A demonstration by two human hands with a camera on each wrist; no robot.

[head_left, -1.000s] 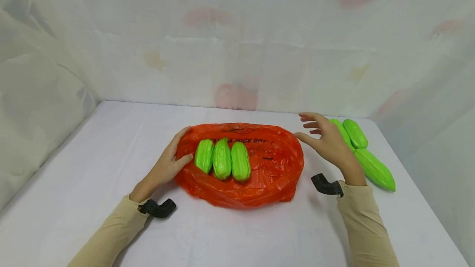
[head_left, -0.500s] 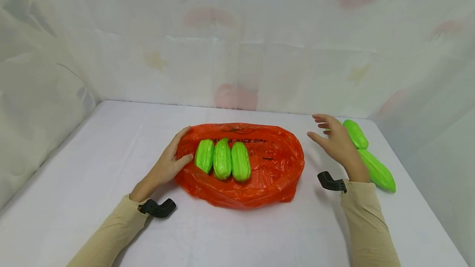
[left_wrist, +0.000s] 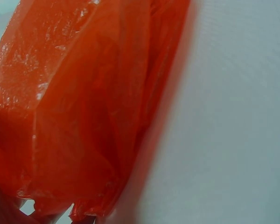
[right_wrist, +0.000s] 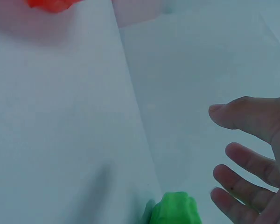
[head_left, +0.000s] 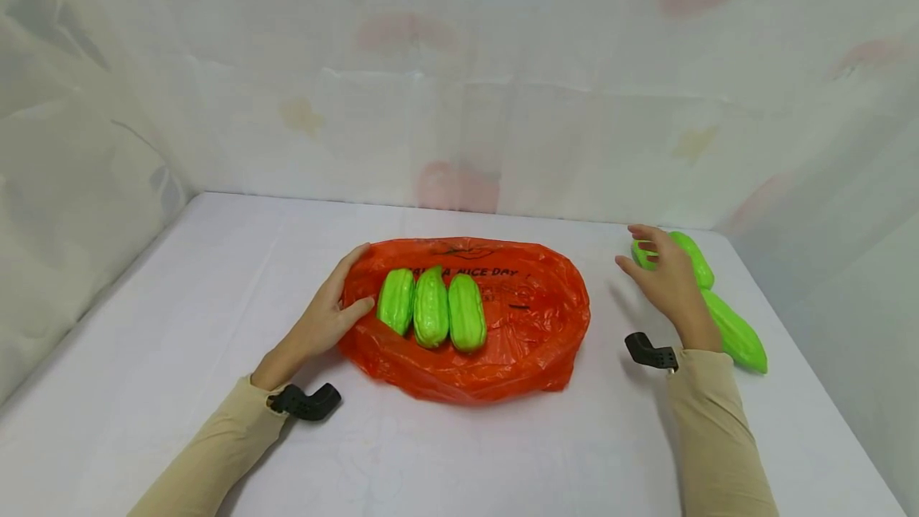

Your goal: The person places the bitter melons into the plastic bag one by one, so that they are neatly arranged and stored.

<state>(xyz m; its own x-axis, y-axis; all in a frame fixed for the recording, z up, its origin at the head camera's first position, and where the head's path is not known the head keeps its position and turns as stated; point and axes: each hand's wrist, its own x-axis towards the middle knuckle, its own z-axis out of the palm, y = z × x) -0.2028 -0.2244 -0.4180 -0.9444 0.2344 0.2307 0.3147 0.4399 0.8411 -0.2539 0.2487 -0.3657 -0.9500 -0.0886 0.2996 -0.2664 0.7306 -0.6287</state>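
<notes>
In the head view a red plastic bag (head_left: 531, 325) lies with its mouth wide, lettering inside it. Three bright green ridged gourds (head_left: 431, 309) rest side by side in its left half. My left hand (head_left: 325, 313) holds the bag's left rim, thumb over the edge; the left wrist view is mostly filled by the crumpled red plastic (left_wrist: 84, 93). To the right of the bag, my right hand (head_left: 664, 278) hovers with spread, slightly bent fingers and nothing between them. It partly covers a group of green gourds (head_left: 739, 333); the right wrist view shows one gourd's end (right_wrist: 176, 208) below the fingers.
A white-covered table (head_left: 459, 461) carries everything, with a pale patterned curtain (head_left: 574, 142) along its back edge and sheets at both sides. Black wrist mounts (head_left: 305, 403) stick out from both sleeves.
My right hand has moved right, away from the bag's right rim and over the gourds at the table's right side. The left hand and the bag have stayed put.
</notes>
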